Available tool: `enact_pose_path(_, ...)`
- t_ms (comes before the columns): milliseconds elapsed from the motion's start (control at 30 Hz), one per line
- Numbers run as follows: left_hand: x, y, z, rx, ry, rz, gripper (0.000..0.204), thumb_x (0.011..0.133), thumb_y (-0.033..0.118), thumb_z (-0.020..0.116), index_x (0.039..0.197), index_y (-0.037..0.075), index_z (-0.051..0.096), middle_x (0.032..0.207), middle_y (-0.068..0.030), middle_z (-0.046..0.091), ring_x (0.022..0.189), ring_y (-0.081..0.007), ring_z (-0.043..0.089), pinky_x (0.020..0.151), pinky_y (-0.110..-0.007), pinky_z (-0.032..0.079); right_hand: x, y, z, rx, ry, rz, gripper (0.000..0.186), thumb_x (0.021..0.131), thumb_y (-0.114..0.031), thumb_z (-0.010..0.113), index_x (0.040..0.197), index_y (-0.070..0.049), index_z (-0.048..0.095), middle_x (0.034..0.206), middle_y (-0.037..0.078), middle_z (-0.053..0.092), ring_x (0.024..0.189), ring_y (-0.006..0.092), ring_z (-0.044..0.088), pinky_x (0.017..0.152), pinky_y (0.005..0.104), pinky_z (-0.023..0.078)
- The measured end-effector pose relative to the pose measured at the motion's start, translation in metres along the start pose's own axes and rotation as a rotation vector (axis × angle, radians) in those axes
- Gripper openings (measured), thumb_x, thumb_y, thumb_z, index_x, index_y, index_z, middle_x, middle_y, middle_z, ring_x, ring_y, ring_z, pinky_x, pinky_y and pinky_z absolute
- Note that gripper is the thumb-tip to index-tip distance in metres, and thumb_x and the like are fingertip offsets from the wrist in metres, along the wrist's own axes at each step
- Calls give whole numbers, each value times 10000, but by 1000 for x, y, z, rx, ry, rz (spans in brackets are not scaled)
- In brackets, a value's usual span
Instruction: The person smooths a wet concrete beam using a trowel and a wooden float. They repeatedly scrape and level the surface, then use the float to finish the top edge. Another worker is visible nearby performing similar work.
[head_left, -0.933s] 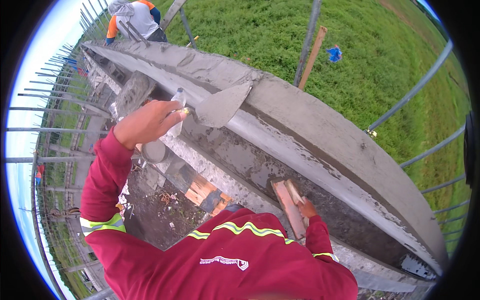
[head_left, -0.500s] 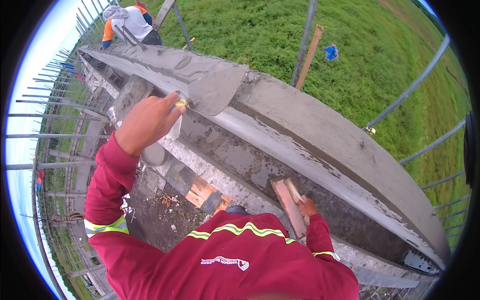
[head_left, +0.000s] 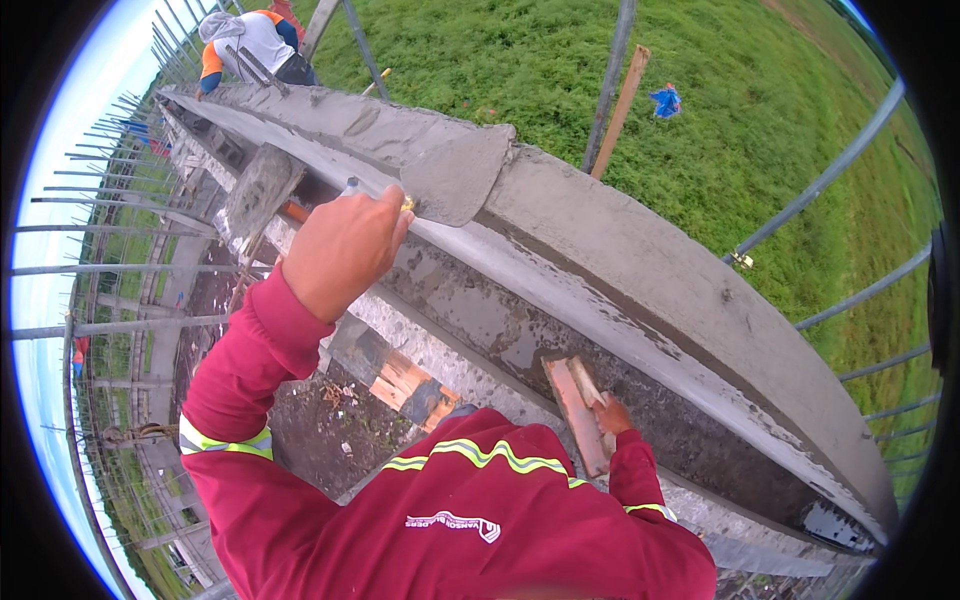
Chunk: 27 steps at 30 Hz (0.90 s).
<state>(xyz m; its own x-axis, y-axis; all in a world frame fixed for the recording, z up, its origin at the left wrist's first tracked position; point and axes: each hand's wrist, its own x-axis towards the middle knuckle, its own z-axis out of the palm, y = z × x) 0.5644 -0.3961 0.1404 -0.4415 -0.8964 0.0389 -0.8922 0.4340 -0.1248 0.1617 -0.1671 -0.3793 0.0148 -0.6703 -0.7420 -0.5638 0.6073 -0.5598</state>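
My left hand (head_left: 350,245) is closed around the handle of a trowel. The trowel's broad grey blade (head_left: 458,178) lies against the mortar-coated top of a long concrete wall (head_left: 620,245); I cannot tell how much of it touches. Lower and to the right, my right hand (head_left: 612,413) grips the handle of a rectangular float (head_left: 577,415), reddish-brown and smeared with mortar. The float is held over the near side of a wet, dark channel (head_left: 490,318) running beside the wall. My fingers partly hide both handles.
A person (head_left: 255,45) in a white-and-orange shirt bends over the wall's far left end. Metal poles (head_left: 608,85) and a wooden stake (head_left: 620,110) rise beyond the wall, before grass. A mortar-caked flat piece (head_left: 262,190) lies left of my hand; wood pieces (head_left: 415,385) lie below.
My left hand and the trowel have moved a little to the right along the wall top. The right hand and float have hardly moved.
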Motion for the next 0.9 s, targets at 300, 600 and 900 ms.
enact_pose_path(300,-9,-31,3,11,-20,-120,279,1011,289,584,1030,10,586,662,-231,597,674,-443,608,628,-546,447,-3,14,4,157,-19,3,536,979,-410,602,1267,38,540,697,106,646,510,221,619,516,386,526)
enact_pose_path(600,5,-32,-2,41,-14,-18,302,989,282,615,1156,31,621,720,-208,635,699,-402,637,624,-503,476,-6,16,-3,142,7,32,376,1007,-336,592,1155,-1,506,679,57,554,480,178,540,441,368,468)
enact_pose_path(900,-14,-61,-12,-105,-49,-73,284,987,267,615,1096,5,629,740,-233,618,729,-441,614,651,-515,460,-8,-4,-9,117,-1,80,411,1008,-352,593,1193,10,538,691,69,598,478,180,566,459,361,499)
